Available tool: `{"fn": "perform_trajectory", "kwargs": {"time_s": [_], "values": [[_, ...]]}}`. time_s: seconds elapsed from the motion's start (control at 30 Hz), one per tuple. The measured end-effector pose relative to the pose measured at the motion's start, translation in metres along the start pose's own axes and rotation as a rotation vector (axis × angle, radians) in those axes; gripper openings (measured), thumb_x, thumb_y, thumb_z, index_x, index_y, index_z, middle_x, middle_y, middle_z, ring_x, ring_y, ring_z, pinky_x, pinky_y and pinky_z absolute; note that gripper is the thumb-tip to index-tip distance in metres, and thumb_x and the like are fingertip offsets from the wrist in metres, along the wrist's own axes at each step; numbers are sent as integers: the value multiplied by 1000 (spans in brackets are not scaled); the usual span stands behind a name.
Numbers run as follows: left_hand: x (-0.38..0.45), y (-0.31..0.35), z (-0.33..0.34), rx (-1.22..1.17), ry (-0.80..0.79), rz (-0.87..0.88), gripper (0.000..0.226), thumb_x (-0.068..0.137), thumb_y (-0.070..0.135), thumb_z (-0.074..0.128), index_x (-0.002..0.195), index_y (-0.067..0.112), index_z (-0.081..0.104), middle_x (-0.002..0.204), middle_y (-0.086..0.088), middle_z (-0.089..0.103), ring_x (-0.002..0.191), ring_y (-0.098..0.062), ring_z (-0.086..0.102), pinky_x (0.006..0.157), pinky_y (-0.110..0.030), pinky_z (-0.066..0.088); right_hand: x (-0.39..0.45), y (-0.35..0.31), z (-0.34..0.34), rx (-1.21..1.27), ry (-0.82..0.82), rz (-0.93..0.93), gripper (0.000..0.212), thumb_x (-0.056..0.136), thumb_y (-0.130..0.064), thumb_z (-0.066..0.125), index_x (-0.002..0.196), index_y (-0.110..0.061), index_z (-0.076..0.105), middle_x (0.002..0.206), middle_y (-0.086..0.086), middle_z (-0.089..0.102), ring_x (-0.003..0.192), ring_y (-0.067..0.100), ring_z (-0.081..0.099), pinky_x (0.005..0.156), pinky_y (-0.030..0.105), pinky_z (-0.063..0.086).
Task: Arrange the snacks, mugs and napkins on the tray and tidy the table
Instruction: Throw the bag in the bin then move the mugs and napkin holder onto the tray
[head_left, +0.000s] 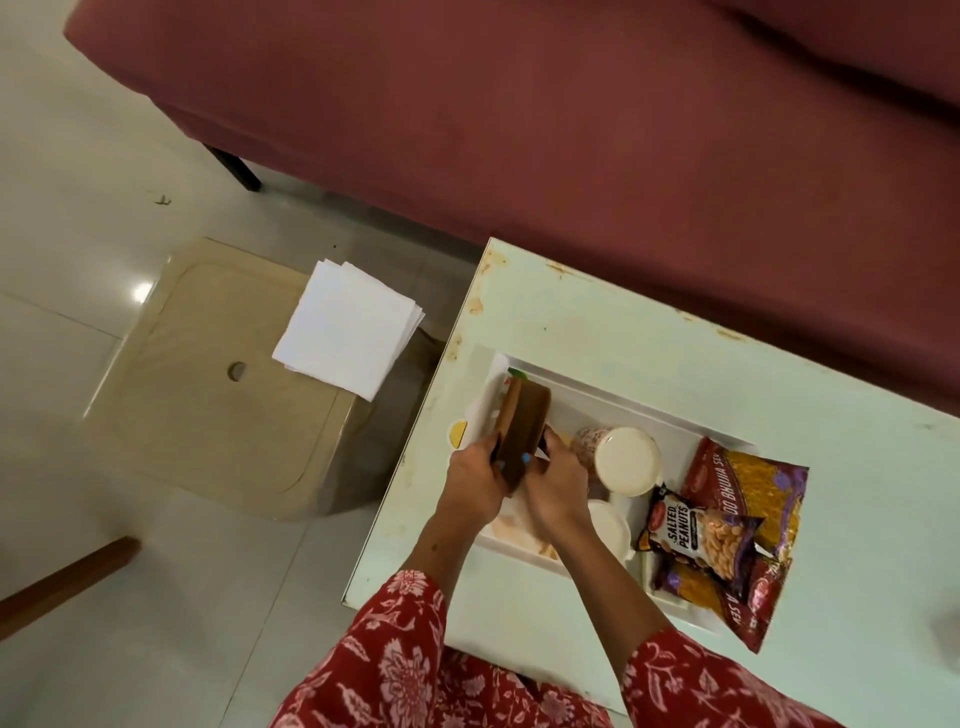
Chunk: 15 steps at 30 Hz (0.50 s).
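A white tray (613, 397) lies on the pale green table (649, 322). Both my left hand (475, 480) and my right hand (556, 480) grip a brown wooden holder (524, 423), held upright over the tray's left end. Two white mugs stand in the tray: a patterned one (626, 460) and another (608, 525) partly hidden by my right forearm. A salted peanuts packet (696, 535) rests on a larger red and yellow snack bag (753, 499) at the tray's right end. A stack of white napkins (350, 327) lies on a beige stool (208, 395) left of the table.
A dark red sofa (571, 114) runs behind the table and stool. A wooden chair leg (67, 577) shows at the lower left over the tiled floor. A small yellow object (459, 433) peeks out at the tray's left edge.
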<state>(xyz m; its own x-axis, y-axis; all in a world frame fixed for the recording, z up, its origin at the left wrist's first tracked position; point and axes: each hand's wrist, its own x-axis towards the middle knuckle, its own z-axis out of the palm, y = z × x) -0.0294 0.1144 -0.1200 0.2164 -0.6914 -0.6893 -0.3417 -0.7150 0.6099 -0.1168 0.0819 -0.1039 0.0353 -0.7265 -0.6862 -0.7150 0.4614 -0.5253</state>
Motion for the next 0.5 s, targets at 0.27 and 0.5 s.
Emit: {"fn": "perform_trajectory", "kwargs": {"time_s": [0.27, 0.5], "values": [[-4, -2, -46, -136, 275, 59, 31, 86, 16, 60, 116, 11, 60, 110, -7, 67, 98, -20, 65, 87, -31, 54, -14, -28, 0, 109, 268, -163, 40, 89, -8, 56, 128, -12, 52, 123, 5, 62, 99, 9, 56, 72, 6, 43], [36, -36, -164, -43, 693, -71, 39, 83, 26, 64, 117, 9, 55, 125, -13, 55, 114, -29, 52, 96, -37, 41, 22, -112, 70, 295, -78, 39, 55, 78, -37, 72, 125, -18, 52, 126, 0, 60, 94, 11, 56, 72, 21, 46]]}}
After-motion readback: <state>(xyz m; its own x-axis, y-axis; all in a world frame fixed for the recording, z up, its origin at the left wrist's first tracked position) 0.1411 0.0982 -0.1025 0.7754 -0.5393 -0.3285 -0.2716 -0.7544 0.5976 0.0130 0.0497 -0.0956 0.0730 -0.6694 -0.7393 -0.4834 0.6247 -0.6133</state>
